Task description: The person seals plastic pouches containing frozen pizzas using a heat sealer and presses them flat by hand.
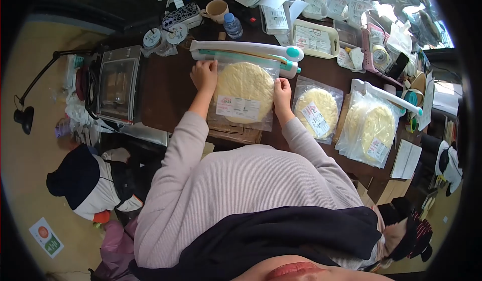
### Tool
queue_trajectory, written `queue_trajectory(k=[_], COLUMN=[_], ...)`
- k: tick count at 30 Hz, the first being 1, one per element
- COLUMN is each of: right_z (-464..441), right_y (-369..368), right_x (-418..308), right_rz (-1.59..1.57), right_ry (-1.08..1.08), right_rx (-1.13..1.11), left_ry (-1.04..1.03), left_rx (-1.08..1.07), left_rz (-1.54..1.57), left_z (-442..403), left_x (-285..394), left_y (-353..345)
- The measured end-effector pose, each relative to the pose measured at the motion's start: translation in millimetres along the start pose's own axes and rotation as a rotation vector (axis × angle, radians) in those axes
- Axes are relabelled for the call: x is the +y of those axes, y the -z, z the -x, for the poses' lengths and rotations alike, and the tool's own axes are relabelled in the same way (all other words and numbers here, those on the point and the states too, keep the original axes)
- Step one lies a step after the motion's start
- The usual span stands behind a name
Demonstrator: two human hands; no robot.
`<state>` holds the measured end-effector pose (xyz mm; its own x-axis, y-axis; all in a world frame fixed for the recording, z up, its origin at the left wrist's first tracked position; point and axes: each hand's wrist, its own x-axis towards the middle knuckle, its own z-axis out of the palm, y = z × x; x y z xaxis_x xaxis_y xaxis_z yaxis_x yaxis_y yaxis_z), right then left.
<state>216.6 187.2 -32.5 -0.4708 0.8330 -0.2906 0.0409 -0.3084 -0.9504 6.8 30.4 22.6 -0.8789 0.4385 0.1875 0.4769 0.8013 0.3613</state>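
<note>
A clear bag with a round, pale yellow flatbread (244, 86) and a white label lies in front of me, its top edge at a white and teal bag sealer (246, 47). My left hand (204, 75) pinches the bag's upper left corner. At the bag's right edge, my right hand (282, 90) holds the plastic between thumb and fingers. To the right lies a smaller bagged flatbread (317, 112) with a label. Farther right is a stack of bagged flatbreads (369, 128), with a second white sealer (386, 96) across its top.
A beige mug (216, 11) and a small water bottle (232, 26) stand at the back. Label stacks and a cream tray (315, 39) are behind the sealer. A clear-lidded box (118, 83) sits at the left, a folded paper (406, 159) at the right edge.
</note>
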Motion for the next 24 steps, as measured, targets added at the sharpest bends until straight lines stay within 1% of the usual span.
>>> queue_trajectory(k=[2,6,8,9,12,13,16,17,18,20,22,24], right_z=[-3.7,-5.8,-1.6,-2.5,6.1,9.2,-3.8,-12.8,-24.0,-50.4,-78.7,-97.3], right_y=[-7.4,-7.2,-0.5,3.8,2.6,-2.8,-31.8,-45.8,-58.7,-75.1,-90.3,-102.4], right_x=[-1.1,-12.6,-34.1,-37.7,-89.7,-122.5,-190.9,-204.7,-212.0,-200.5,-179.6,-158.8], right_rz=[0.042,0.228,0.324,0.291,0.324,0.370,0.437,0.499,0.560,0.898,1.168,1.372], right_ry=[0.027,0.146,0.203,0.225,0.468,0.667,1.078,1.096,1.112,0.908,0.690,0.454], right_rx=[0.003,0.049,0.035,0.011,-0.144,-0.203,-0.281,-0.295,-0.309,-0.415,-0.555,-0.741], left_ry=[0.028,0.192,0.256,0.259,0.269,0.272,0.303,0.316,0.260,0.150,-0.261,-0.480], left_rx=[0.033,-0.082,-0.132,-0.140,-0.145,-0.136,-0.165,-0.183,-0.116,0.020,-0.039,-0.078], left_rz=[-0.086,0.047,0.152,0.174,0.224,0.232,0.216,0.205,0.157,0.060,0.175,0.037], left_z=[-14.7,-32.1,-35.1,-36.7,-37.0,-38.0,-40.2,-40.8,-36.3,-14.3,17.0,56.3], left_x=[1.4,-4.9,-3.2,-5.0,-10.8,-8.0,-0.7,1.8,5.0,15.7,27.0,66.7], left_y=[-5.3,-22.0,-23.4,-25.9,-30.9,-29.1,-20.2,-18.1,-16.9,-11.6,3.5,23.9])
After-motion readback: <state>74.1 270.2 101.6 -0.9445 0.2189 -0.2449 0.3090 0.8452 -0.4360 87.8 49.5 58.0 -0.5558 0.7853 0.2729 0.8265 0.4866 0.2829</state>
